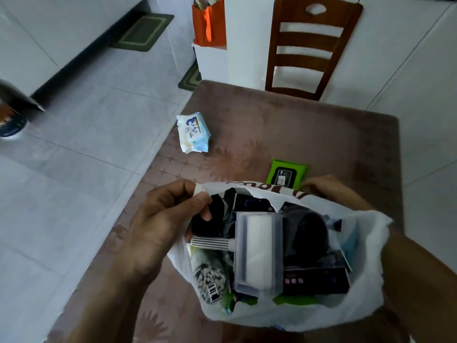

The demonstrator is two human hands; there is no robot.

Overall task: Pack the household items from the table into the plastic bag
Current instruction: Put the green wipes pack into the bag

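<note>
In the head view, the left hand (163, 219) is pinching the rim of the thin white plastic bag (366, 293) between thumb and curled fingers, holding its mouth open over a nearly full load topped by a clear plastic lint-roller case (257, 251). The right hand (329, 186) is reaching beyond the bag's far rim toward the flat green wet-wipe pack (288, 173) on the brown patterned table (284, 127); its fingers are hidden by the bag, so its grip cannot be told. The white-and-blue tissue pack (194, 132) is lying well apart near the table's left edge. Keeping the rim lifted and taut should let the green pack slide in flat beside the case.
</note>
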